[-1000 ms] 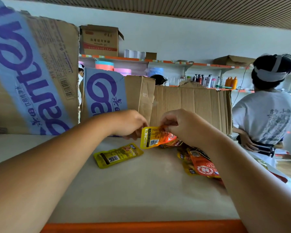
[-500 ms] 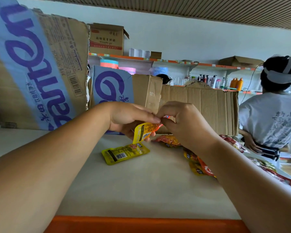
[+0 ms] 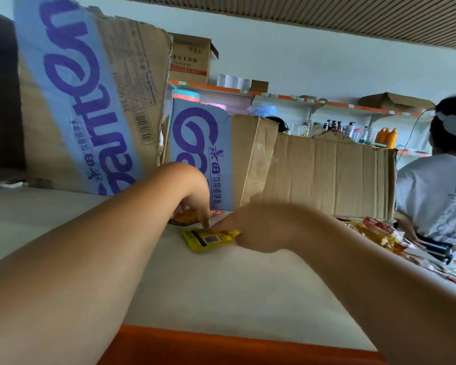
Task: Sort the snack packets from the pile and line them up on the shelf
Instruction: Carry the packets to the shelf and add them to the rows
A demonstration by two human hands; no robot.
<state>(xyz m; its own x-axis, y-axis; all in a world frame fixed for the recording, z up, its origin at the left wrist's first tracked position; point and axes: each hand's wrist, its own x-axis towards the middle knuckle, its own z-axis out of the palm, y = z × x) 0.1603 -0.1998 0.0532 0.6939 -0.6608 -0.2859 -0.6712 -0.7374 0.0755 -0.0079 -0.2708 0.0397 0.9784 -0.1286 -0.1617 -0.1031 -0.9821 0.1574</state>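
Note:
A yellow snack packet (image 3: 206, 239) lies flat on the beige shelf (image 3: 221, 291), barcode side up. My right hand (image 3: 253, 227) pinches its right end. My left hand (image 3: 192, 196) is just behind it, fingers curled down over an orange packet (image 3: 186, 218) that rests on the shelf against the cardboard. One left fingertip reaches the yellow packet's upper edge. The pile of snack packets (image 3: 377, 234), red, orange and yellow, lies at the right, partly hidden by my right forearm.
Torn cardboard boxes with blue print (image 3: 90, 106) and a plain cardboard sheet (image 3: 327, 177) stand along the back of the shelf. The shelf's orange front edge (image 3: 221, 346) is near me. A person in a white shirt (image 3: 437, 193) stands at the right.
Both hands held an orange-yellow packet in the air before. My left hand has lowered it to the back of the shelf, and my right hand has dropped onto the yellow packet.

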